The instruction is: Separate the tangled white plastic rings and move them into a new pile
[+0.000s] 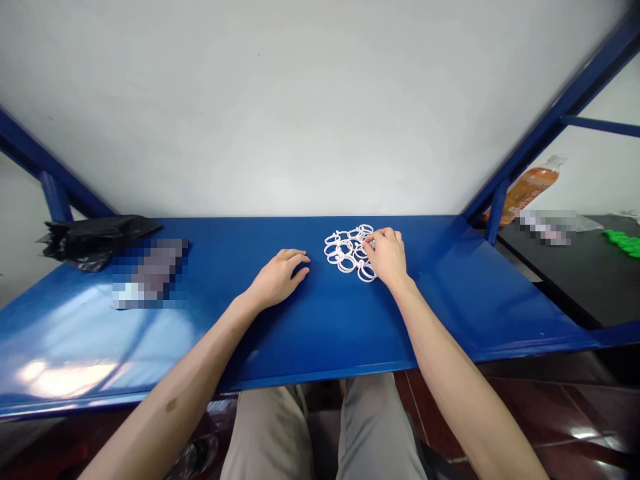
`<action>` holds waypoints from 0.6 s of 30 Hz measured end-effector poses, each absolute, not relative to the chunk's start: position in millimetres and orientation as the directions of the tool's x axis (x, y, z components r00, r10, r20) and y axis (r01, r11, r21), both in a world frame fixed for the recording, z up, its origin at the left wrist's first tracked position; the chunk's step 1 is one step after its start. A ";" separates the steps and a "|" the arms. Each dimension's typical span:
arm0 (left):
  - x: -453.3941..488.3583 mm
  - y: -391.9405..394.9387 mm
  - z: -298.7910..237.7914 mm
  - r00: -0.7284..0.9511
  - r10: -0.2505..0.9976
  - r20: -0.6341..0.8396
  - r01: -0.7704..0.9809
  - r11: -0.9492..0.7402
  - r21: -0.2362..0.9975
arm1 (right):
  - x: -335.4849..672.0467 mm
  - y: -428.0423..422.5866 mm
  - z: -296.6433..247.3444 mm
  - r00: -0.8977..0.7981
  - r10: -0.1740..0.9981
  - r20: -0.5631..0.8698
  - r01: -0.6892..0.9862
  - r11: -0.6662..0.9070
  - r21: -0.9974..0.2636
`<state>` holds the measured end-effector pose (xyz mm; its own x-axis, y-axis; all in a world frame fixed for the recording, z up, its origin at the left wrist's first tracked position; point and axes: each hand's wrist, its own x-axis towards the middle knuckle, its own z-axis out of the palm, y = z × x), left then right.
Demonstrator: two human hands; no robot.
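Note:
Several thin white rings (346,262) with small knobs lie in a flat, overlapping cluster on the blue table (320,327). My right hand (388,257) is at the right side of the cluster, thumb and fingertips pinched together on a white ring; the exact grip is partly hidden by the hand. To the left of the rings, my left hand (281,279) rests on the table. Its fingers are stretched out with the thumb apart, and it holds nothing. A short gap separates it from the rings.
A black plastic bag (95,240) and a blurred-out dark flat object (155,270) lie at the left. Blue metal frame bars (530,127) rise at both sides. On a black surface at right are an orange drink bottle (530,190) and green pieces (623,241). A pale wall stands behind.

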<state>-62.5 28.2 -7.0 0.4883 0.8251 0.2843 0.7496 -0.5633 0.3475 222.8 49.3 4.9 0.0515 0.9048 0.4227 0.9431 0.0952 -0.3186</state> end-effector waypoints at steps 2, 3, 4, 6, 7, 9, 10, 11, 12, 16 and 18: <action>-63.7 27.5 -6.2 0.488 0.826 0.283 0.748 -0.563 0.351 | 223.0 48.6 5.6 0.060 0.905 0.421 0.942 0.088 -0.324; -63.8 27.1 -5.9 0.487 0.826 0.283 0.748 -0.562 0.353 | 223.0 48.2 5.9 0.062 0.903 0.425 0.942 0.088 -0.324; -63.8 26.8 -5.6 0.486 0.826 0.284 0.747 -0.562 0.356 | 222.9 47.7 6.1 0.064 0.901 0.430 0.942 0.088 -0.325; -63.3 26.1 -4.9 0.482 0.827 0.288 0.746 -0.560 0.360 | 222.6 46.9 6.5 0.066 0.897 0.437 0.940 0.091 -0.328; -63.0 25.7 -4.5 0.479 0.829 0.289 0.747 -0.558 0.362 | 222.1 46.5 6.6 0.065 0.894 0.444 0.939 0.097 -0.331; -62.4 25.0 -3.6 0.473 0.833 0.288 0.749 -0.552 0.365 | 220.5 45.3 7.3 0.054 0.880 0.471 0.933 0.123 -0.337; -62.2 24.8 -3.1 0.473 0.833 0.285 0.750 -0.551 0.366 | 219.0 44.3 7.9 0.042 0.869 0.493 0.929 0.147 -0.339; -62.0 24.5 -2.7 0.475 0.834 0.282 0.751 -0.551 0.365 | 217.2 43.0 8.8 0.021 0.856 0.516 0.922 0.183 -0.341; -61.9 24.4 -2.3 0.477 0.833 0.280 0.751 -0.552 0.362 | 214.8 41.4 10.0 -0.019 0.844 0.536 0.911 0.235 -0.339; -61.7 24.3 -1.8 0.482 0.825 0.294 0.751 -0.562 0.346 | 201.8 32.5 14.5 -0.317 0.809 0.495 0.825 0.492 -0.277; -61.5 24.4 -1.7 0.485 0.820 0.305 0.745 -0.570 0.347 | 195.4 29.0 14.9 -0.410 0.805 0.429 0.806 0.540 -0.244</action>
<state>-61.5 24.4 -1.7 0.4849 0.8195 0.3053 0.7449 -0.5699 0.3468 195.4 29.0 14.9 -0.4097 0.8049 0.4293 0.8057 0.5400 -0.2435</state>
